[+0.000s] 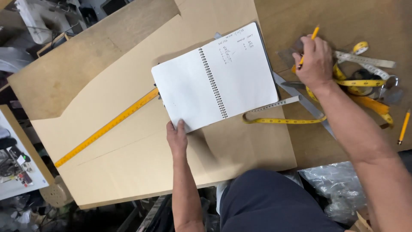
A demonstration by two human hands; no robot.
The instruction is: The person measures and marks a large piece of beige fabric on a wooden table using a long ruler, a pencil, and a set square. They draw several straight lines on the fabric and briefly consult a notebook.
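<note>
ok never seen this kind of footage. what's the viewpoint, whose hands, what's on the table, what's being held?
One picture, from a camera worn on a person's head, looking down at their own bare hands; no machine. The left hand grips the lower edge of an open spiral notebook. The right hand holds a yellow pencil over a pile of yellow and white measuring tapes. Under the notebook lies a big sheet of brown pattern card on a wooden table, with a long yellow ruler across it. Another pencil lies far right.

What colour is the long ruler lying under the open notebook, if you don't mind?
The long ruler is yellow-orange with dark markings, seen in the head view.
</note>
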